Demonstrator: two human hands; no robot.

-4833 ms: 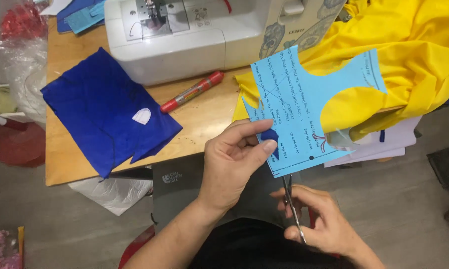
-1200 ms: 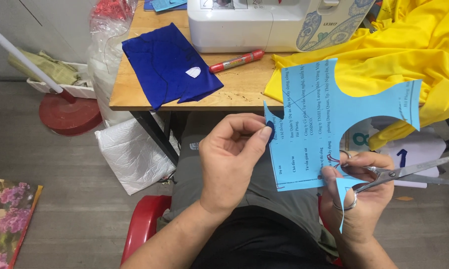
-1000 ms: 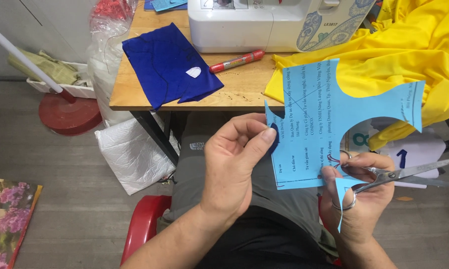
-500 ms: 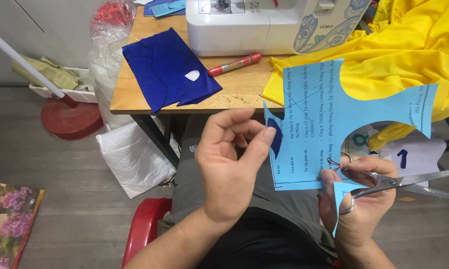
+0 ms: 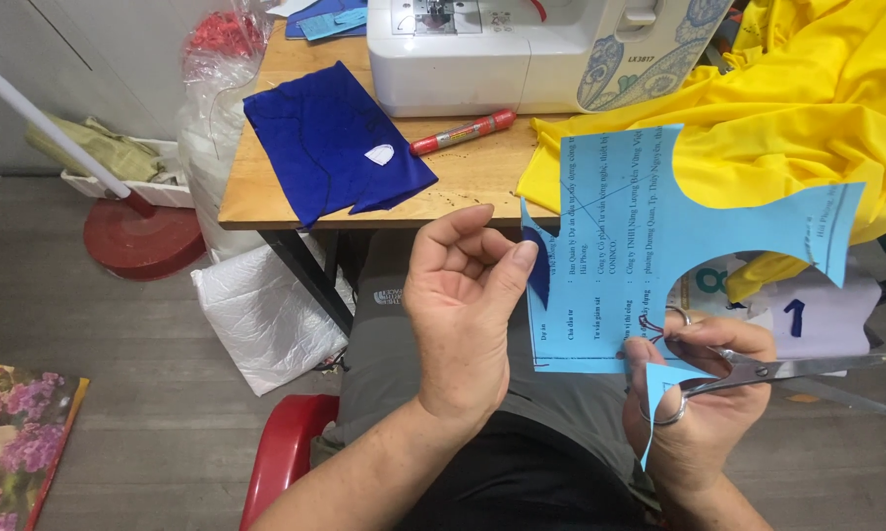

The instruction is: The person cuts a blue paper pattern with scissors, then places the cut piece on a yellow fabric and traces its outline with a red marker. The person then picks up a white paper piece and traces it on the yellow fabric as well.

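My left hand (image 5: 463, 315) pinches the left edge of a light blue paper pattern (image 5: 620, 246) together with a small piece of dark blue fabric (image 5: 538, 265). My right hand (image 5: 704, 413) grips steel scissors (image 5: 807, 379) with their blades open and pointing right, below the pattern's lower edge. A small strip of the blue paper (image 5: 659, 393) hangs by my right fingers. The pattern has curved cut-outs along its top and right side.
A wooden table (image 5: 266, 187) carries a white sewing machine (image 5: 522, 49), a red marker (image 5: 463, 131), folded dark blue fabric (image 5: 330, 147) and yellow fabric (image 5: 787, 98). White plastic bags (image 5: 266, 315) lie under it; a red stool (image 5: 281, 462) is beneath me.
Since the oldest frame the scissors turned from pointing down to pointing right. In the last second my left fingers have spread wider on the pattern's edge and the pattern tilted slightly.
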